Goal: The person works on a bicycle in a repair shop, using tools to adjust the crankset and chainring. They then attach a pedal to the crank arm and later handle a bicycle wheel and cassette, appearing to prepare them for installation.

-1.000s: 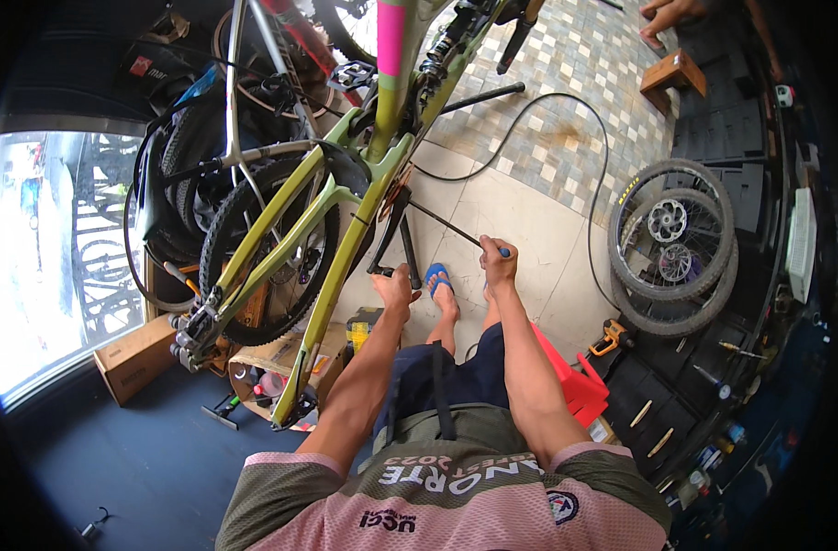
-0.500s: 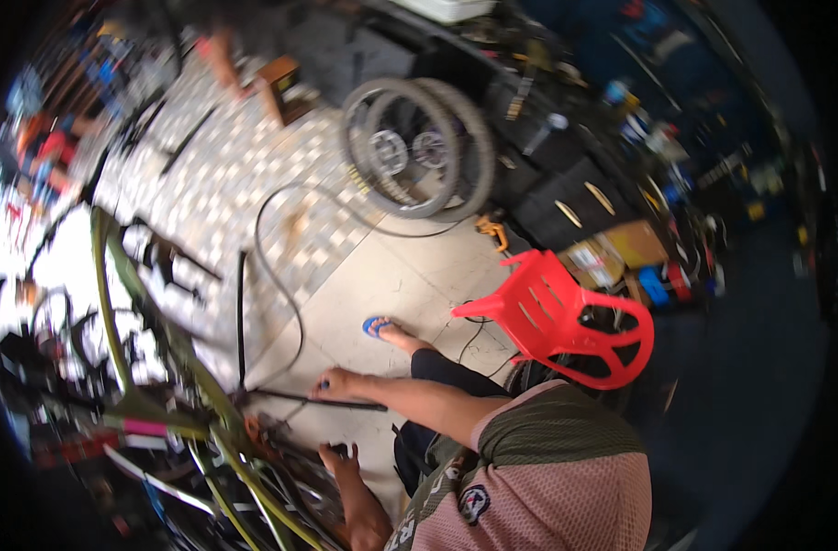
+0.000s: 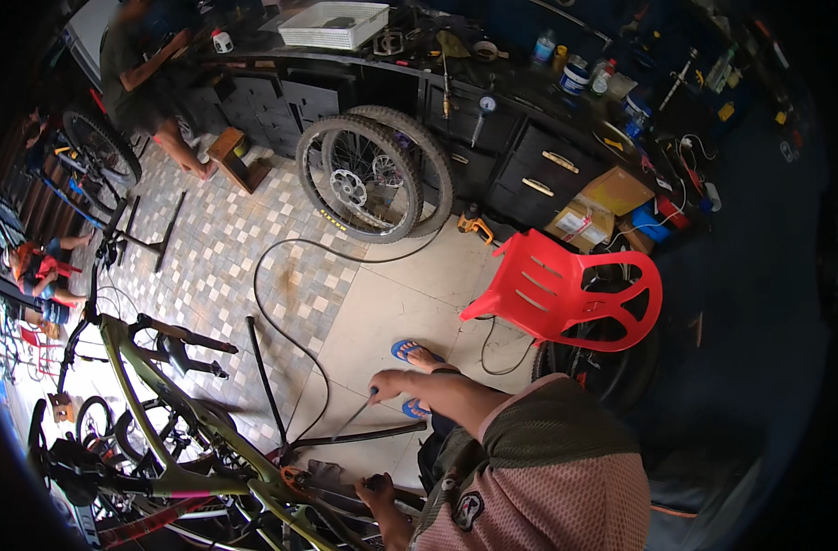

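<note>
My right hand [image 3: 384,386] is closed around the dark handle of a long thin tool, which looks like a screwdriver [image 3: 353,422]. Its shaft slants down and left toward the green bicycle [image 3: 167,477]. Lower in the picture my left hand [image 3: 377,496] is closed on a small dark object [image 3: 375,481], whose kind I cannot make out. That hand is beside the rear end of the bicycle, near an orange part [image 3: 293,476] and a grey cloth-like piece [image 3: 325,473]. Whether the tool's tip touches anything is unclear.
Black stand legs [image 3: 265,381] and a hose [image 3: 323,367] lie on the floor by my feet. A red plastic chair [image 3: 552,294] stands to the right, two wheels [image 3: 364,179] lean on dark cabinets [image 3: 474,147]. Another person [image 3: 134,83] works at the far left.
The view has shifted and become sharper. My right hand has moved right, away from the bicycle, and the tool's shaft now shows clearly. My left hand stays low near the bicycle.
</note>
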`<control>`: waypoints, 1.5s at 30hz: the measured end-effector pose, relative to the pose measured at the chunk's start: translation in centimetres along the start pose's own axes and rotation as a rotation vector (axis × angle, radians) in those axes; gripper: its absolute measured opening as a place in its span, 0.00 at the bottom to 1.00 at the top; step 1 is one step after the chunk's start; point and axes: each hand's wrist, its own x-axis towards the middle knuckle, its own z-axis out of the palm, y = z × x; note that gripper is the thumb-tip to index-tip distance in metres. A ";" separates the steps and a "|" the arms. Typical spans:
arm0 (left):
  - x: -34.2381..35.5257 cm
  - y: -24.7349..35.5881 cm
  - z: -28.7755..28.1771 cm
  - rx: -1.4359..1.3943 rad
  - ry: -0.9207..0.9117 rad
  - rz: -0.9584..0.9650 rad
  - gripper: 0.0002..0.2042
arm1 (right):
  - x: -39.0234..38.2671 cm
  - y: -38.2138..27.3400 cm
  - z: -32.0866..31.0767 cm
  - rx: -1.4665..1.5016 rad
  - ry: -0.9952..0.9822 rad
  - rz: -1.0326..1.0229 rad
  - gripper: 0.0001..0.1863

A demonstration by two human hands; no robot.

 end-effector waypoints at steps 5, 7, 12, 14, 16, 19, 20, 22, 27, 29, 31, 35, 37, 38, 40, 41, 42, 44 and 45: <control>-4.9 -0.4 3.3 0.069 0.137 0.287 0.15 | -6.9 6.3 -6.8 0.275 0.279 0.494 0.30; -6.9 0.0 3.9 0.041 0.123 0.316 0.13 | -9.0 8.3 -8.9 0.245 0.492 0.549 0.31; -6.6 -0.1 -0.1 0.458 0.061 0.803 0.26 | -11.4 9.2 -13.3 0.259 0.581 0.772 0.33; -6.5 1.6 -0.6 0.812 0.172 1.195 0.23 | -12.4 9.6 -14.7 0.228 0.549 0.706 0.33; -6.7 2.9 -0.4 1.019 0.290 1.417 0.21 | -13.8 10.3 -16.1 0.229 0.483 0.637 0.33; -6.4 6.0 1.3 0.984 0.260 1.326 0.20 | -16.1 11.2 -17.7 0.216 0.485 0.599 0.33; -6.2 7.5 2.1 0.961 0.248 1.307 0.19 | -16.8 11.5 -18.4 0.259 0.462 0.636 0.33; -5.9 10.9 4.1 0.913 0.223 1.279 0.19 | -18.1 12.0 -20.0 0.338 0.406 0.704 0.34; -3.3 19.1 10.9 0.723 0.010 1.152 0.19 | -21.8 18.3 -22.0 0.258 0.507 0.782 0.37; -2.5 21.7 13.8 0.311 -0.038 0.817 0.20 | -23.3 19.7 -23.6 0.237 0.532 0.777 0.38; -2.6 24.2 16.8 -0.309 0.028 0.413 0.23 | -24.7 19.6 -25.6 0.191 0.554 0.797 0.36; -1.7 23.5 19.6 -0.265 0.072 0.366 0.26 | -26.7 24.3 -27.4 0.305 0.748 0.681 0.32; -2.4 23.5 18.8 -0.341 0.030 0.363 0.26 | -25.7 24.5 -28.4 0.515 0.784 0.609 0.29; -3.2 22.9 17.7 -0.244 0.056 0.534 0.27 | -25.2 23.4 -28.7 0.660 0.732 0.634 0.27; -5.4 21.8 16.5 -0.303 0.112 0.482 0.24 | -25.2 21.3 -29.4 0.851 0.658 0.638 0.22; -6.3 20.7 15.4 -0.295 0.116 0.508 0.23 | -24.7 20.5 -29.9 0.851 0.611 0.619 0.23; -7.1 19.3 14.0 -0.304 0.045 0.511 0.22 | -24.0 19.7 -30.3 0.852 0.566 0.599 0.25; -9.1 16.3 10.1 -0.314 -0.091 0.531 0.19 | -21.8 17.4 -30.8 0.856 0.464 0.574 0.26; -10.1 14.2 8.5 -0.315 -0.078 0.518 0.18 | -20.5 16.1 -31.3 0.857 0.416 0.576 0.27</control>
